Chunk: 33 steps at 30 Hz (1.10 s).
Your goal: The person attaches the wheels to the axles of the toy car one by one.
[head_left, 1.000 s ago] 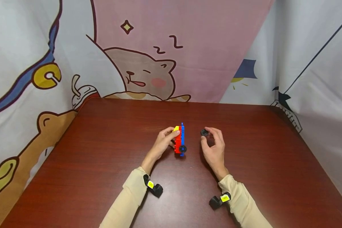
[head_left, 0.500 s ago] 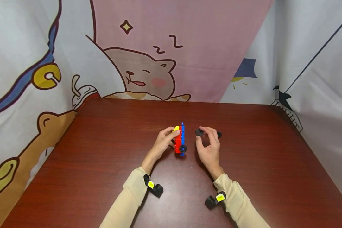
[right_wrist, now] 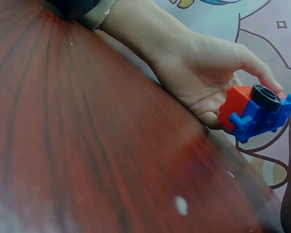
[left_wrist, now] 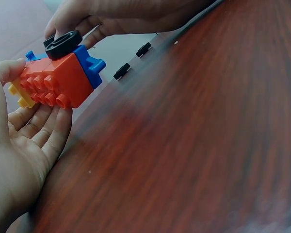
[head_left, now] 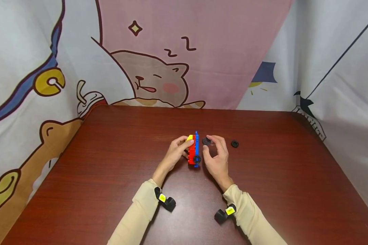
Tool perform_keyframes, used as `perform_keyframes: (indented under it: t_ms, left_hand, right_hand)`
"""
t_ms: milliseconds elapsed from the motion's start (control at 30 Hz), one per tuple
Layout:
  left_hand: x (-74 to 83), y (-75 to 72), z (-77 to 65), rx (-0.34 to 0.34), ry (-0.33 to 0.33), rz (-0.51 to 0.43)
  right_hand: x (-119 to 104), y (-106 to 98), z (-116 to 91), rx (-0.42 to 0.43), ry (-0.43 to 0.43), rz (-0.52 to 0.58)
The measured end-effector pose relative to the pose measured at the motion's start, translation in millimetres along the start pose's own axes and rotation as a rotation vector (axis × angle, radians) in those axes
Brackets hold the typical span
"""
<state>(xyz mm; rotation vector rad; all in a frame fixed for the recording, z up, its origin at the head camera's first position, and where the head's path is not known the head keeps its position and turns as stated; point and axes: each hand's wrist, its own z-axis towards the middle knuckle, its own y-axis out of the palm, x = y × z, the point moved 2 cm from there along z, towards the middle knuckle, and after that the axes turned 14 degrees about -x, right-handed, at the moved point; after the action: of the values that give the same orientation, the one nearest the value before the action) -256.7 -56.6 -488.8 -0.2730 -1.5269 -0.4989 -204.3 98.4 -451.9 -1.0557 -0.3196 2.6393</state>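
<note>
My left hand [head_left: 173, 156] grips a toy block car [head_left: 191, 151] above the table, its thumb on the near side. Red studded blocks and a yellow piece sit against a blue base, and one black wheel [right_wrist: 266, 97] is fitted on the base. Just right of the car, my right hand [head_left: 218, 160] pinches a loose black wheel [head_left: 206, 141] between thumb and fingertips. In the left wrist view that wheel is mostly hidden behind the fitted one. In the right wrist view only a dark edge of the right hand shows.
Another loose wheel [head_left: 234, 144] lies on the brown table [head_left: 125, 143], right of my right hand. The left wrist view shows two wheels [left_wrist: 121, 71] lying there. A printed curtain [head_left: 220, 68] hangs behind the table.
My right hand has moved left with the pinched wheel, close to the car. The wheel on the table has come into view behind it. My left hand and the car stay put.
</note>
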Motion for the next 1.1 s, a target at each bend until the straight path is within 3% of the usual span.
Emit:
perform_keyframes:
  t_ms: [600, 867, 1100]
  left_hand:
    - [0.7, -0.2, 0.3, -0.019, 0.001, -0.002]
    - [0.1, -0.2, 1.5, -0.008, 0.001, 0.006]
    - [-1.4, -0.3, 1.4, -0.021, 0.005, 0.023]
  right_hand:
    - [-2.0, 10.8, 1.5, 0.018, -0.036, 0.02]
    - [26.3, 22.8, -4.3, -0.008, 0.008, 0.027]
    - [30.4, 26.7, -5.1, -0.029, 0.018, 0.022]
